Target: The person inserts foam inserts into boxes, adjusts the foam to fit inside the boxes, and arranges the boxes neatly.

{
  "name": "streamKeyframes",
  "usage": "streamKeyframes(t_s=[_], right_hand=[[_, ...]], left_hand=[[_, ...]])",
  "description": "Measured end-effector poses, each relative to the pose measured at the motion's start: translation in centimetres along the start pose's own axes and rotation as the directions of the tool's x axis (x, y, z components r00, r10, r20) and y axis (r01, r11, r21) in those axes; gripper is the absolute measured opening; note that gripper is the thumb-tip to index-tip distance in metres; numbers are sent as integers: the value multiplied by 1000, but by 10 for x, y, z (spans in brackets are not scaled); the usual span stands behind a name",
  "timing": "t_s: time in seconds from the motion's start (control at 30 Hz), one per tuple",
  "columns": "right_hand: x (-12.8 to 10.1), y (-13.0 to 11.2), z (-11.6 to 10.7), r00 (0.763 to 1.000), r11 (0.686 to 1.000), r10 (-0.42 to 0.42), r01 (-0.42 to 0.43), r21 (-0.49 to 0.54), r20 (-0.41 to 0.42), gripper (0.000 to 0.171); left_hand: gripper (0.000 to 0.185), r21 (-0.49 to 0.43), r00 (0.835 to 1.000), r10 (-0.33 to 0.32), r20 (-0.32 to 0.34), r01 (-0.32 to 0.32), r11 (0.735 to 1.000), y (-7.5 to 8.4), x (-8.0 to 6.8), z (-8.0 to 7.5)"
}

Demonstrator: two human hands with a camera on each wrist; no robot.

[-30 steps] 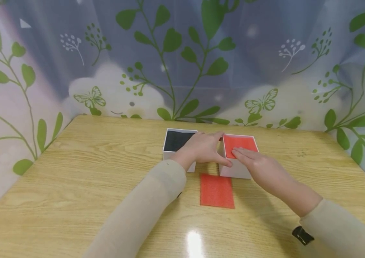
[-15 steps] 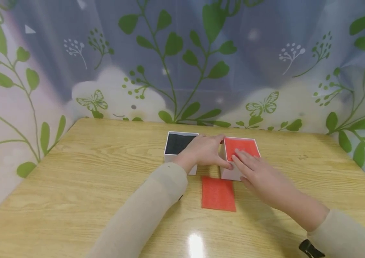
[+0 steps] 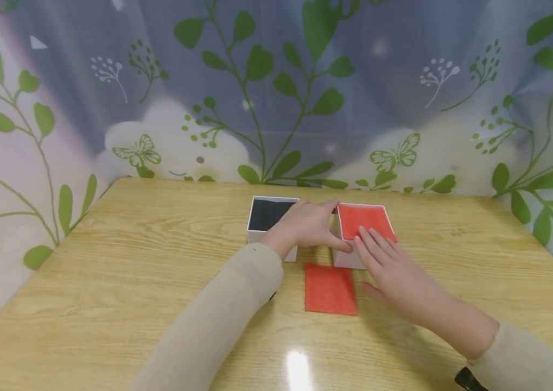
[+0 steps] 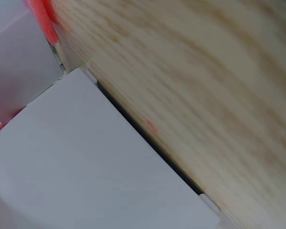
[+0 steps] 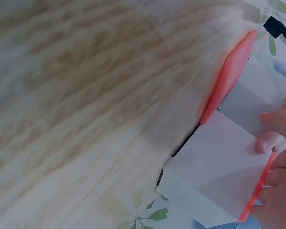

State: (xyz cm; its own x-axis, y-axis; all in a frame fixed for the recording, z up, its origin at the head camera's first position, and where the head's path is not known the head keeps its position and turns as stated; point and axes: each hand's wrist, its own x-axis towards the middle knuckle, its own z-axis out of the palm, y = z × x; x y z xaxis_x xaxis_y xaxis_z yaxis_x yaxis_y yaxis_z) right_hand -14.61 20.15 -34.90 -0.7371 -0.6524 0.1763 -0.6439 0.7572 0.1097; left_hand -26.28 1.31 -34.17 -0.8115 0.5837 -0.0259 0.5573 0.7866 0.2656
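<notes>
Leaf-and-butterfly printed curtains close in a pale wooden table (image 3: 110, 282) on three sides. From the head view, two small white boxes stand side by side toward the far edge, about midway along it: a black-lined box (image 3: 268, 220) on the left and a red-topped box (image 3: 361, 233) on the right, a narrow gap between them. The left hand (image 3: 307, 225) lies across that gap, fingers curled against the near left side of the red-topped box with the thumb at its near corner. The right hand (image 3: 393, 271) has straight fingers laid flat on the red pad filling that box's top. A loose red foam sheet (image 3: 331, 289) lies flat on the table just in front of the box, nearer the person.

The left wrist view shows only a plain white box wall (image 4: 86, 171) close up against blurred wood grain, with a sliver of red foam (image 4: 45, 21) at the top corner; no fingers show here.

In the right wrist view, the white box (image 5: 219, 167) sits on the wood with the foam sheet (image 5: 229, 74) edge-on beside it, and fingertips (image 5: 269, 140) reach over its rim.

Both foam pieces look light, soft and bendable, likely to crease if squeezed, so a gentle pinch at an edge or corner would suit. The box seems stiff card, light enough to slide, best steadied by its side walls.
</notes>
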Motion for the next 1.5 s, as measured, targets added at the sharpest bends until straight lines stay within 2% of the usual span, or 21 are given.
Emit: streamKeyframes(t_s=[0.2, 0.33, 0.63, 0.97, 1.27, 1.5], right_hand=[[3, 0, 0, 1000, 1000, 4, -4, -16, 7, 79], [3, 0, 0, 1000, 999, 11, -10, -33, 11, 79], [6, 0, -2, 999, 1000, 21, -21, -3, 36, 76], [14, 0, 0, 999, 997, 12, -9, 79, -30, 72], [22, -2, 4, 988, 994, 26, -9, 109, -149, 60], [26, -2, 4, 986, 993, 77, -62, 99, -150, 50]], left_hand=[[107, 5, 1000, -9, -14, 9, 1000, -1, -1, -1], [107, 5, 1000, 11, -17, -11, 1000, 1, 0, 0], [107, 30, 1000, 12, -25, -11, 1000, 2, -1, 0], [102, 16, 999, 19, -30, -18, 1000, 1, 0, 0], [103, 35, 999, -2, -34, 4, 999, -1, -1, 2], [103, 23, 999, 7, -35, -6, 1000, 1, 1, 1]])
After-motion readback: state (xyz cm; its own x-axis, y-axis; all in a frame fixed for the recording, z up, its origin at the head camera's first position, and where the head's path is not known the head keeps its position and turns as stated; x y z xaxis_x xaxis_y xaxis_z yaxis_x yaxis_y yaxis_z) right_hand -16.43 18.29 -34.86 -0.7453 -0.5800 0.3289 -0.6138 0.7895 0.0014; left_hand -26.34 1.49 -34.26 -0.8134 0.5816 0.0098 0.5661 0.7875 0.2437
